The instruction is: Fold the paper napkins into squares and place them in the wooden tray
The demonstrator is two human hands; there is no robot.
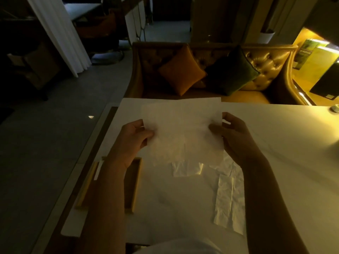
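Observation:
An unfolded white paper napkin (183, 129) hangs spread out above the white table (284, 136). My left hand (134, 142) pinches its left edge and my right hand (233, 136) pinches its right edge. Below it on the table lie a small folded napkin (187, 168) and a crumpled long napkin (229, 200). The wooden tray (136, 182) sits at the table's left side, mostly hidden under my left forearm, with a white strip showing at its left rim.
A tufted leather sofa (271, 61) with an orange cushion (181, 70) and a dark green cushion (233, 70) stands just behind the table. A small white object (335, 108) lies at the far right. The table's left edge drops to grey floor (45, 134).

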